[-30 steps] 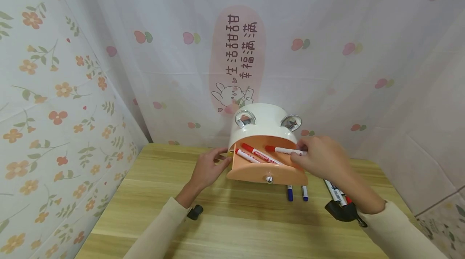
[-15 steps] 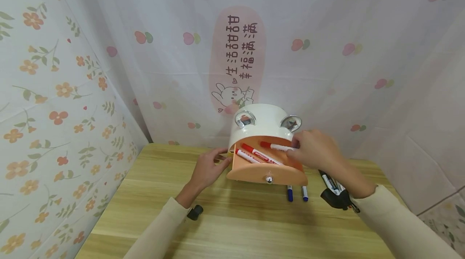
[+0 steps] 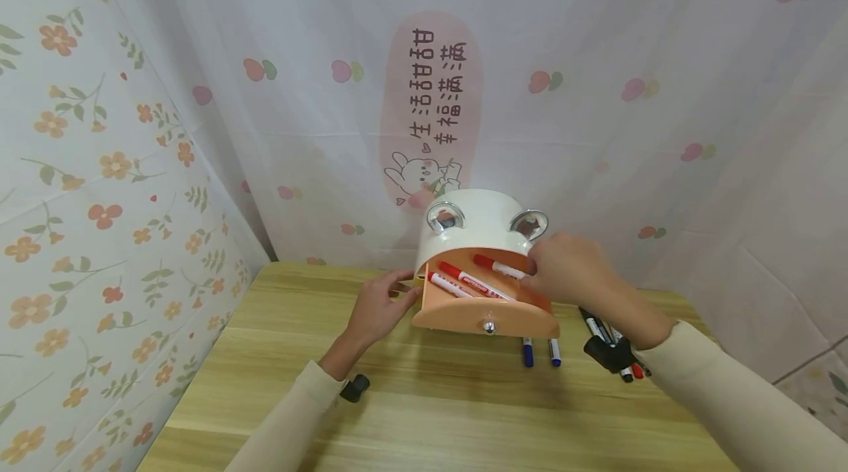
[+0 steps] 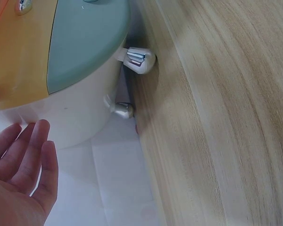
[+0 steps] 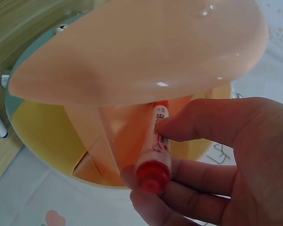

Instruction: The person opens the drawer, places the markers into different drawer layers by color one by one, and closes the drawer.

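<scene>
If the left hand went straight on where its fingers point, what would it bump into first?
Probably the white cabinet, on its side; the left hand looks very close, though whether it touches is unclear.

On the bench (image 3: 411, 406), in front of a curtain (image 3: 318, 126), stands a cabinet (image 3: 483, 225) whose pulled-out drawer (image 3: 457, 319) holds two markers (image 3: 473, 283), left of a third marker (image 3: 500, 266) in the right hand (image 3: 573, 269). The left hand (image 3: 377, 310) is at the cabinet's left; two pens (image 3: 528, 353) lie near the drawer's right end, more pens (image 3: 595, 326) farther right.
</scene>
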### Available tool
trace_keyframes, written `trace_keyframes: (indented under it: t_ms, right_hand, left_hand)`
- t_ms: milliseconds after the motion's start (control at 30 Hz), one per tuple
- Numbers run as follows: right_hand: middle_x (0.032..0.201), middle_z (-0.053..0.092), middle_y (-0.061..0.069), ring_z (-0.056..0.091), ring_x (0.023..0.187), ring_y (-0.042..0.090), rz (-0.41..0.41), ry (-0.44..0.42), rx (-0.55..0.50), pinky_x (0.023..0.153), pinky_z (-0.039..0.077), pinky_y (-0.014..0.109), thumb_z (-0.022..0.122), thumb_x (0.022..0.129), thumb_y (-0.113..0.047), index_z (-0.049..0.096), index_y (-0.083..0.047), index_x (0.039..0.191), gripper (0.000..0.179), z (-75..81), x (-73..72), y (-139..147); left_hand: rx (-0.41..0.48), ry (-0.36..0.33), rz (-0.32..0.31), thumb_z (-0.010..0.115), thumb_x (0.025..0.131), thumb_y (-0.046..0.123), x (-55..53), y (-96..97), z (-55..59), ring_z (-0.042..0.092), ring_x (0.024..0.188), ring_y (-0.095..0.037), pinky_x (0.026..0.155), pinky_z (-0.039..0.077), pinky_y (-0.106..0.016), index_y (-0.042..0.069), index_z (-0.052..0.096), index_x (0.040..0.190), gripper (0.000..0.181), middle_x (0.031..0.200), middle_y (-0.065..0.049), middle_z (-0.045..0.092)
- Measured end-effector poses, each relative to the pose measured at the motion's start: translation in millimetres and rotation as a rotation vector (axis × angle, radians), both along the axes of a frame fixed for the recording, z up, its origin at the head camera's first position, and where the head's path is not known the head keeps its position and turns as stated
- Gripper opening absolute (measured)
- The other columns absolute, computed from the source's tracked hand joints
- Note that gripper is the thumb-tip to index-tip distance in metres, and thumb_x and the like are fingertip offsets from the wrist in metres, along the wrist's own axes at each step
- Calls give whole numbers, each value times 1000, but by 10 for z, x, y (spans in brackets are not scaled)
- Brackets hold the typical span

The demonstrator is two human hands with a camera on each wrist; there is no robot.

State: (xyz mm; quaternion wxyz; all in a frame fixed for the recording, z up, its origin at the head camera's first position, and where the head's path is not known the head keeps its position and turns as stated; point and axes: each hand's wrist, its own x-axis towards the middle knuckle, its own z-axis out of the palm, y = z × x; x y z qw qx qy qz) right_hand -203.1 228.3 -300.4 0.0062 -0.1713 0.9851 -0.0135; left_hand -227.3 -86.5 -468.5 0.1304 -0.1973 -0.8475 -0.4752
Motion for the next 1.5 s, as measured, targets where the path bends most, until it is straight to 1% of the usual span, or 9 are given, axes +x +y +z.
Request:
trace_keyframes:
  t_ms: [200,367,500,600,900,1033,1233,1367,1500]
  right_hand:
    - [61,55,-5,51,60,15,11,5,70,47,38,30,81,95,-36,67,-20,63,38,-3,-4,-66]
    - [59,52,-5,49,58,15,24,13,72,46,33,28,81,93,-36,64,-18,59,42,-9,-3,-124]
    - [59,54,-6,51,59,16,38,15,73,48,39,27,81,94,-37,65,-18,60,42,-28,-8,-168]
    - [59,57,-5,53,61,17,56,39,76,49,46,28,81,94,-39,66,-19,61,41,-41,-8,-192]
    - [60,59,-5,54,61,18,59,47,50,49,45,29,83,94,-38,68,-18,61,40,-54,-6,-189]
    - [62,61,-5,56,63,18,59,42,46,50,48,30,84,93,-37,73,-18,65,35,-64,-3,-189]
    - [72,68,-5,60,70,20,37,6,36,53,54,33,86,92,-36,81,-19,75,25,-91,-1,-196]
    - [74,69,-5,61,73,21,44,-4,37,52,56,34,86,93,-36,82,-18,78,24,-119,3,-188]
    - [73,69,-6,61,73,21,61,9,38,53,56,36,87,93,-35,82,-18,78,23,-136,-9,-177]
  left_hand:
    - [4,-8,-3,78,105,23,-7,-4,-9,79,103,-28,91,66,-48,2,74,137,38,131,-13,77]
    - [3,-14,1,78,105,23,-4,-6,-8,79,103,-27,92,65,-47,3,75,137,39,131,-13,77]
    - [12,-20,1,79,104,23,-8,-1,-14,79,103,-27,92,65,-47,3,75,137,39,130,-12,77]
    - [20,-20,1,79,104,22,-7,1,-20,79,103,-27,92,65,-48,3,75,137,38,130,-13,77]
    - [18,-20,5,79,104,23,-16,-4,-25,79,103,-26,92,65,-47,3,75,137,39,130,-12,78]
    - [20,-14,3,79,104,22,-10,-3,-27,79,102,-27,90,66,-47,3,75,136,38,129,-13,78]
    - [18,-10,3,80,104,21,-4,-4,-25,79,103,-27,90,66,-47,3,75,136,38,129,-13,78]
    - [18,-11,4,80,104,22,-8,-4,-27,79,102,-26,90,66,-47,3,75,136,38,128,-13,78]
    - [14,-10,4,79,104,22,-15,-3,-28,79,102,-26,90,66,-47,3,75,136,38,128,-13,78]
